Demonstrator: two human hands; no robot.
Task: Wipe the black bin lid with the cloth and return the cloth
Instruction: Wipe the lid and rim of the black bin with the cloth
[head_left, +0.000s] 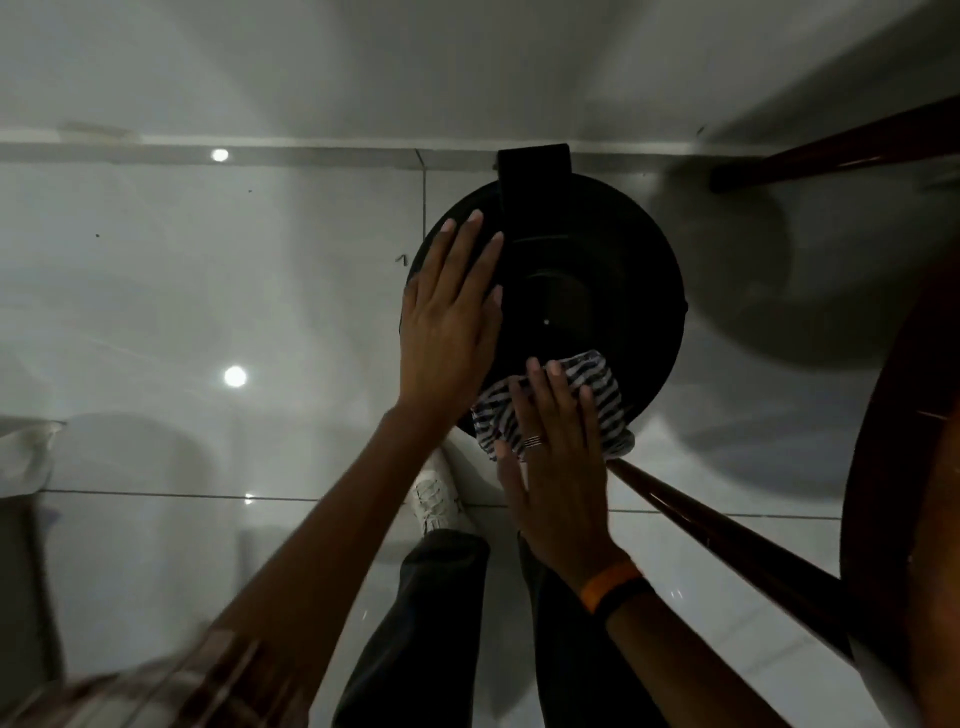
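Observation:
The round black bin lid (613, 280) fills the middle of the head view, with its hinge block at the far edge near the wall. My left hand (447, 322) lies flat on the lid's left side, fingers spread and holding nothing. My right hand (556, 467) presses a black-and-white striped cloth (597, 384) against the lid's near edge, fingers flat on top of it. Part of the cloth is hidden under that hand.
A dark wooden table top (904, 467) curves along the right edge, with one leg (727, 540) slanting beside the bin and another (831, 150) at the upper right. Glossy white floor tiles (208, 291) surround the bin. My white shoe (439, 499) stands just below the lid.

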